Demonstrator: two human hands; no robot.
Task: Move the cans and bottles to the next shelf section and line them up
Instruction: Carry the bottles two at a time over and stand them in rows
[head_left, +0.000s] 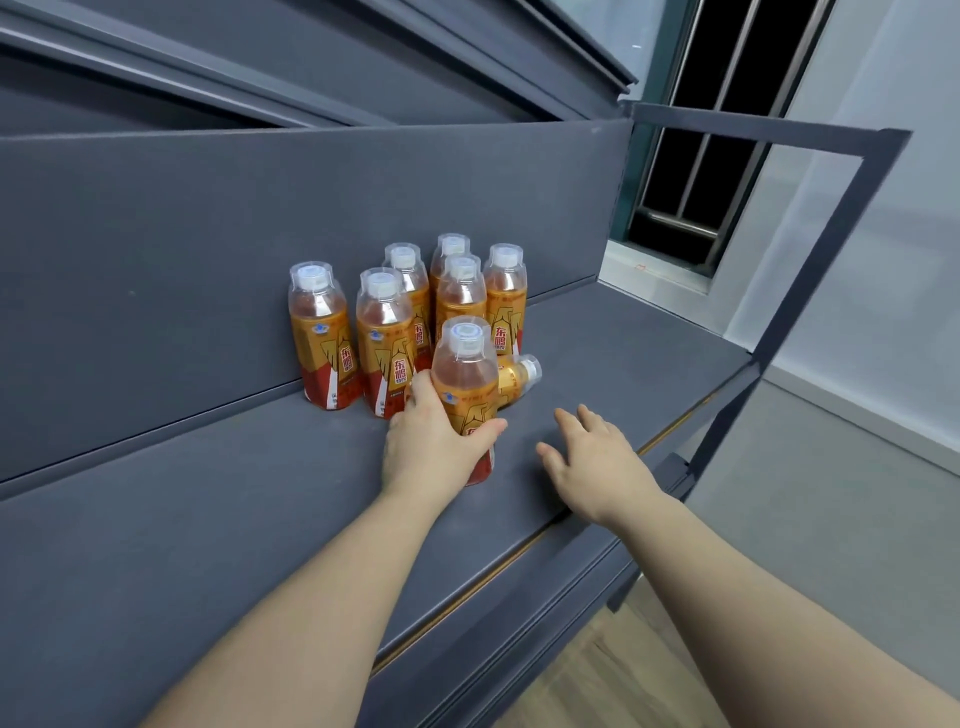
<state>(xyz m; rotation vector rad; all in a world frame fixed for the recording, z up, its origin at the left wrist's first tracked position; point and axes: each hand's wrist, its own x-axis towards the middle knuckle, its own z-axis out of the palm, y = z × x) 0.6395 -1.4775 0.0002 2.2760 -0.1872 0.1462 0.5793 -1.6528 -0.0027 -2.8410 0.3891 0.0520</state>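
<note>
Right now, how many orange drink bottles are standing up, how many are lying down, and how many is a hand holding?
Standing bottles, untouched on the shelf: 6
Held bottle, upright in the left hand: 1
Tipped bottle, lying on its side: 1
Total: 8 bottles

The left hand (431, 447) and right hand (597, 462) are bare, and both forearms (311, 597) are uncovered along the whole length that shows.
</note>
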